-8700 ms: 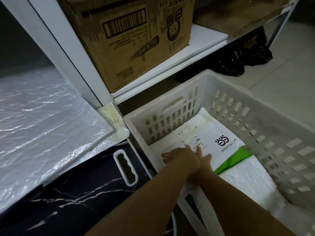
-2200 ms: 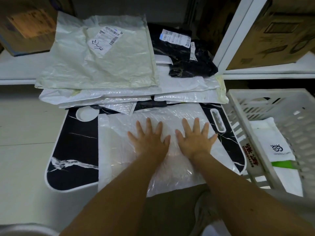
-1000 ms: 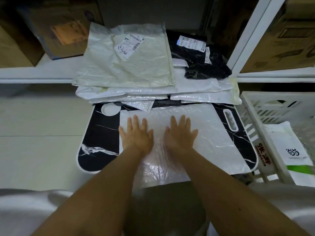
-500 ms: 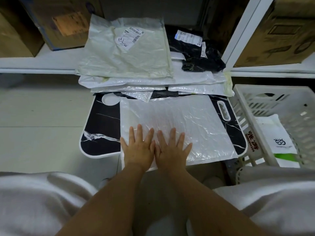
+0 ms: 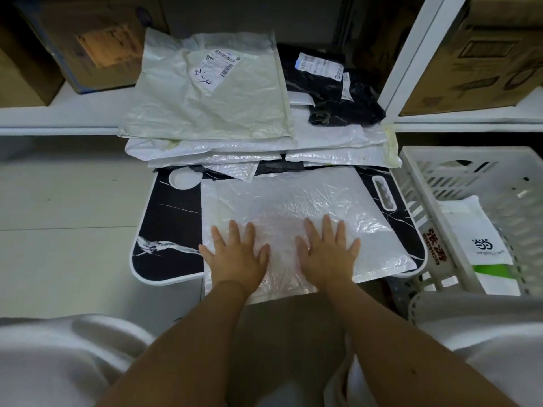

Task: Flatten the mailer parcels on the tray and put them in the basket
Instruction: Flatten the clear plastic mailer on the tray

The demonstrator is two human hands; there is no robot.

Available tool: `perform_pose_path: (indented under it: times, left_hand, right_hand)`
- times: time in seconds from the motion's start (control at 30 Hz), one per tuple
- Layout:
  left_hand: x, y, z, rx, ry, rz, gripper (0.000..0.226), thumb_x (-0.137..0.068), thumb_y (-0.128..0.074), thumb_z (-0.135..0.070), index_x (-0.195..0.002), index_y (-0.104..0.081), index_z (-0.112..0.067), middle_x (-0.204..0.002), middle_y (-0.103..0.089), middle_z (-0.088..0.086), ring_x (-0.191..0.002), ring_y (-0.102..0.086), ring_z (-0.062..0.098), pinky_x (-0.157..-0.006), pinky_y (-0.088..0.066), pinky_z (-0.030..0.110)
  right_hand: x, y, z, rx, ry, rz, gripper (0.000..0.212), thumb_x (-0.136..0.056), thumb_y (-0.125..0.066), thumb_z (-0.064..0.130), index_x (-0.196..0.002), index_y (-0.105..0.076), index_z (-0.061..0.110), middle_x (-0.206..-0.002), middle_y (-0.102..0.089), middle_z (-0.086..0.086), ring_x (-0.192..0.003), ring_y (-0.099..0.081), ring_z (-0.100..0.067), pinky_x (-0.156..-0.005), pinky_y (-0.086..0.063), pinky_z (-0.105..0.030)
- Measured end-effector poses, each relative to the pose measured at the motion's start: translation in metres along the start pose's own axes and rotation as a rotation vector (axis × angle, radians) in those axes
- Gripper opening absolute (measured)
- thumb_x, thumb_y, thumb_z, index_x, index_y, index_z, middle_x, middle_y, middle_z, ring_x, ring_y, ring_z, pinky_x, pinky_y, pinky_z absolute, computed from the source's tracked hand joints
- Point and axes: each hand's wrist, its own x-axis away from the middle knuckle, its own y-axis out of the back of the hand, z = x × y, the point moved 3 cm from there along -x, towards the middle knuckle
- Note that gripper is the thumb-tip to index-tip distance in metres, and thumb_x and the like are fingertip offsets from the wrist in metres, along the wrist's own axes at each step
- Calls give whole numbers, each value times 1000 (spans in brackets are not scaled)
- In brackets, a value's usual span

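Left hand [image 5: 235, 257]: laid flat on the bubble mailer [image 5: 296, 227], fingers straight and fanned out, nothing gripped. It's parked on the near-left part of the mailer.
Right hand [image 5: 327, 254]: same deal, palm down and fingers spread, pressed onto the near-middle part of the mailer, a gap left between the two hands.
Bubble mailer: white and crinkly, spread over the middle of the tray [image 5: 167, 227], with its near edge hung over the tray's front rim. A pinkish patch can be seen between the hands.
Tray: black with white marble veins and a white rim, set on the floor; a handle slot [image 5: 383, 193] is cut near its right side.
Mailer stack [image 5: 258, 148]: several white mailers piled at the far end of the tray, topped by a big pale mailer [image 5: 211, 92] with a barcode label and handwriting on it. A black mailer [image 5: 332, 86] with a white label is sat just to its right.
Basket [image 5: 426, 183]: white slatted plastic, placed just right of the tray, touching or nearly so (hard to tell).
White parcel [image 5: 473, 245]: already laid inside the basket, printed logo and green strip visible.
Cardboard boxes [image 5: 88, 42]: kept on the white shelf [image 5: 58, 116] behind, more on the right side.
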Motion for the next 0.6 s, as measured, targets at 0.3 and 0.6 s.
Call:
perform_pose_path:
  times: [0.3, 0.6]
  left_hand:
    - [-33, 10, -34, 58, 131, 106, 80, -82, -17, -80, -149, 2, -41, -159, 12, 8, -141, 11, 50, -107, -6, 72]
    - [-46, 15, -33, 51, 145, 235, 81, -77, -18, -85, -144, 12, -52, -156, 26, -3, -139, 23, 47, -102, -7, 76]
  right_hand:
    - [-20, 19, -38, -3, -288, 26, 55, -98, -11, 55, -150, -6, 38, -161, 5, -14, -145, 8, -44, -112, -6, -67]
    - [-58, 16, 37, 22, 185, -6, 53, -98, -11, 55, -150, -8, 44, -162, 2, -4, -147, 8, -36, -112, 1, -65]
